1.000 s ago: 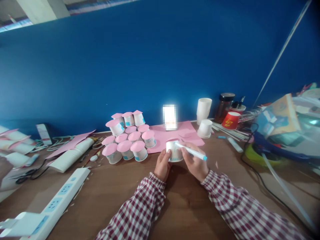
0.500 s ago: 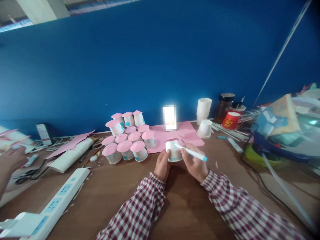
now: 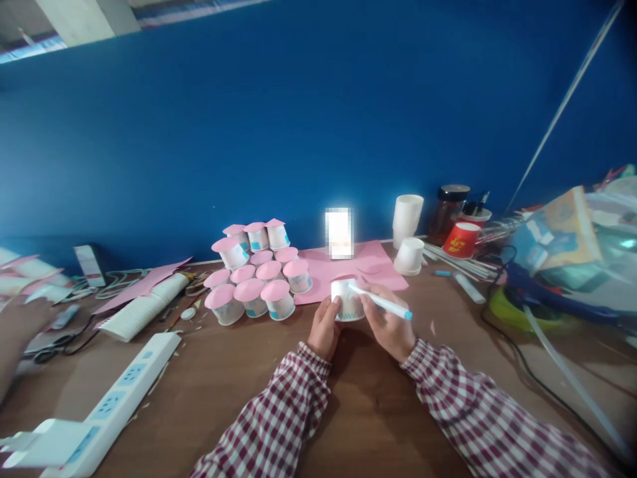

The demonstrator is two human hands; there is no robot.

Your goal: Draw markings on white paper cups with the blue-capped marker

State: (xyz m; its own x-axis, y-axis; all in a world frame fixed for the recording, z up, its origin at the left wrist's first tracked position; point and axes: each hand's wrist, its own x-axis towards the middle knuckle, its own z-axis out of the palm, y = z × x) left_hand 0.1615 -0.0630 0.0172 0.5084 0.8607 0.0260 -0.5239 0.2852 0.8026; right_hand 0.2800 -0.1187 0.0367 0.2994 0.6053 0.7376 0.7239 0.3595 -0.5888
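Observation:
My left hand [image 3: 323, 330] grips the side of a small white paper cup [image 3: 347, 302] that stands upside down on the brown table [image 3: 223, 385]. My right hand [image 3: 389, 326] is closed round a white marker with a blue end [image 3: 383, 303], its tip touching the cup's wall. A blue zigzag line runs along the cup's lower edge. Both sleeves are red and white checked. A pink paper sheet [image 3: 348, 269] lies just behind the cup.
A pile of several white cups with pink tops [image 3: 256, 272] stands to the left. White cups [image 3: 408, 226], a red cup [image 3: 462, 240] and a dark jar [image 3: 448, 212] are at the back right. A white power strip [image 3: 104, 405] lies front left. Another person's blurred hand [image 3: 17, 332] is at the far left.
My hands and the cup have hardly moved. The other person's hand at the far left came into view and has shifted, now blurred.

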